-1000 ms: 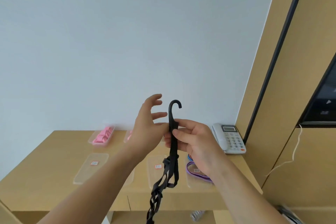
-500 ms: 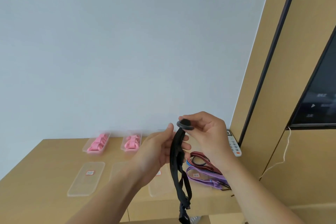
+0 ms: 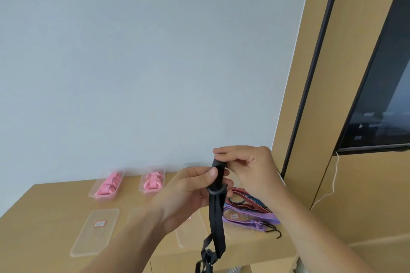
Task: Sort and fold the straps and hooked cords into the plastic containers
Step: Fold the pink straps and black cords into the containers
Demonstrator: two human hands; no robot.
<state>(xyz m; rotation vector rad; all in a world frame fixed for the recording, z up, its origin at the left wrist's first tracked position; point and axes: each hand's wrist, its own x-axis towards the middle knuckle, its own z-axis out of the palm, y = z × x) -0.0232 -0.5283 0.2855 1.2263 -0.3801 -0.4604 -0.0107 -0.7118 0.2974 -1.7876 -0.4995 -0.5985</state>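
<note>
Hands are working chest-high above the tabletop [image 3: 44, 201]: the right hand [image 3: 250, 168] fingers are pinching the black hooked cord [image 3: 216, 217] at its folded top, while the left hand [image 3: 188, 193] is gripping it below, likely doubling it to fit a plastic container [image 3: 106, 184].

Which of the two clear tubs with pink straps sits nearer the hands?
The right clear plastic tub of pink straps; the other clear plastic tub sits farther left of the left hand.
</note>
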